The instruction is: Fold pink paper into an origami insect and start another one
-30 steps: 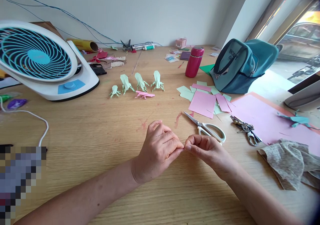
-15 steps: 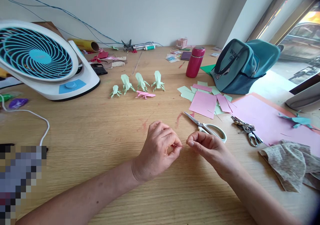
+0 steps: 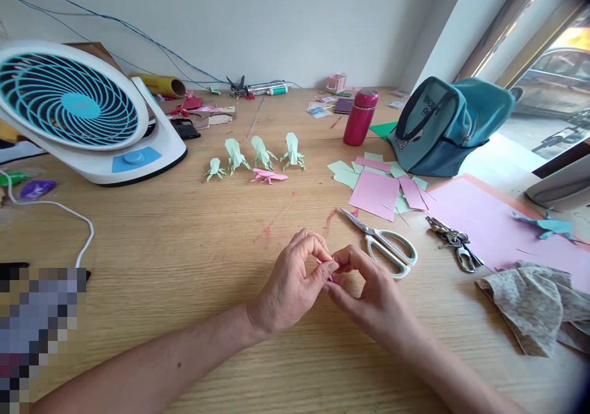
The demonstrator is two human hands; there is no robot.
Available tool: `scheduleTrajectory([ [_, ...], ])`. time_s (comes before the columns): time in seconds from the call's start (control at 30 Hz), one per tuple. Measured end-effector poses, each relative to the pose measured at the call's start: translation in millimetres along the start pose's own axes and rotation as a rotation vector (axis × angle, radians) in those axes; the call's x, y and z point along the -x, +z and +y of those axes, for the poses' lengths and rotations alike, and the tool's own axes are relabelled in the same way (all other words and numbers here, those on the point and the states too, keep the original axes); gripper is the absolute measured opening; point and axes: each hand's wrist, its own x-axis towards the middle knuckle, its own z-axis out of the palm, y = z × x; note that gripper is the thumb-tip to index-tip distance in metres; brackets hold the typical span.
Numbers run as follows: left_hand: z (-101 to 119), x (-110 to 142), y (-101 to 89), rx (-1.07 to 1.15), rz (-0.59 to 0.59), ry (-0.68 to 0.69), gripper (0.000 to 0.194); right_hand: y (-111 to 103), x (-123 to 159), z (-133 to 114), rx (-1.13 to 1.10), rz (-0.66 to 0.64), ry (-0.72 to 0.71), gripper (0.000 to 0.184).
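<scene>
My left hand (image 3: 290, 285) and my right hand (image 3: 369, 294) meet over the wooden table (image 3: 184, 236), fingertips pinched together on a tiny pink paper piece (image 3: 328, 269) that is mostly hidden between them. White-handled scissors (image 3: 385, 244) lie just right of my hands. Farther back stand several pale green folded paper figures (image 3: 258, 155) with a pink folded figure (image 3: 268, 176) lying in front of them.
A white and teal fan (image 3: 87, 116) stands at the left with its white cable (image 3: 55, 214). Pink and green paper sheets (image 3: 375, 190), a large pink sheet (image 3: 488, 223), keys (image 3: 454, 242), a grey cloth (image 3: 530, 303), a teal bag (image 3: 452, 125) and a magenta bottle (image 3: 359, 118) fill the right side.
My hands parted slightly half a second ago, then came together again; my right hand moved left and its fingers now overlap my left fingertips around the small pink piece.
</scene>
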Motion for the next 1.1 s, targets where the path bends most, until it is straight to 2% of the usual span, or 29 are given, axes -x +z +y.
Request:
scheduleTrajectory([
  [0.2,-6,1,1.9,0.136,-0.015,0.0,0.017,3,-1,0,0.037,0.067,-0.06,0.01],
  [0.37,-11,-2,3.2,0.218,0.022,0.013,0.014,0,-3,0,0.081,0.124,-0.079,0.015],
  [0.53,-8,-4,1.7,0.147,0.039,-0.033,0.011,1,-1,5,0.141,0.148,-0.12,0.017],
  [1.1,-2,-4,-1.6,0.012,-0.02,0.043,0.015,3,-1,6,0.235,0.102,-0.174,0.019],
])
